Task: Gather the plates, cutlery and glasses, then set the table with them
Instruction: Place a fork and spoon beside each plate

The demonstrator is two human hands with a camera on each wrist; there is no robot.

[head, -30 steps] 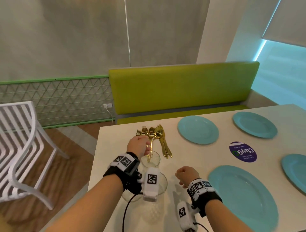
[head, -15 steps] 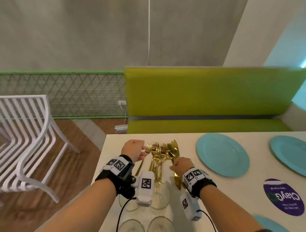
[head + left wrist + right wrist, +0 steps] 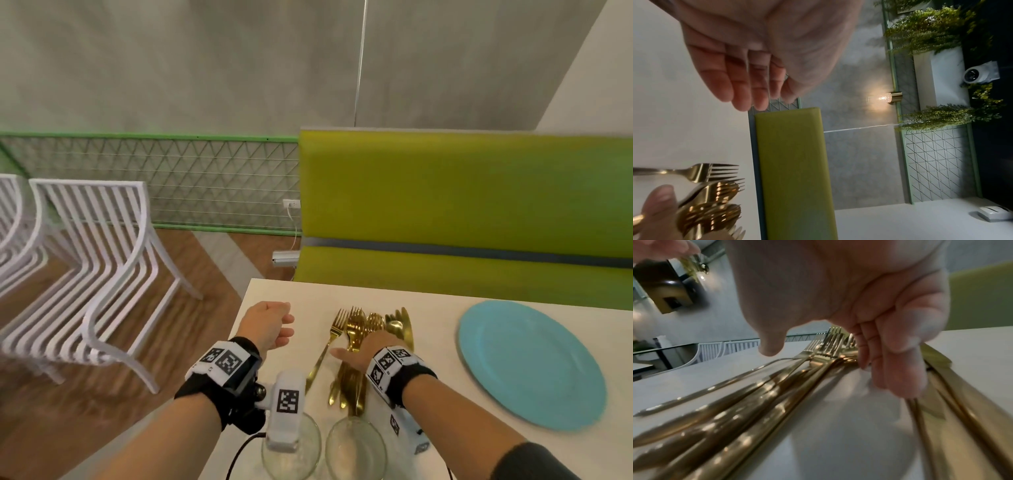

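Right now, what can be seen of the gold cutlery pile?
The gold cutlery is shiny, metal-looking forks, spoons and knives lying flat in a loose bundle on the white table, heads toward the green bench. One fork lies angled apart at its left. The right hand rests on the handles, fingers reaching down among them.
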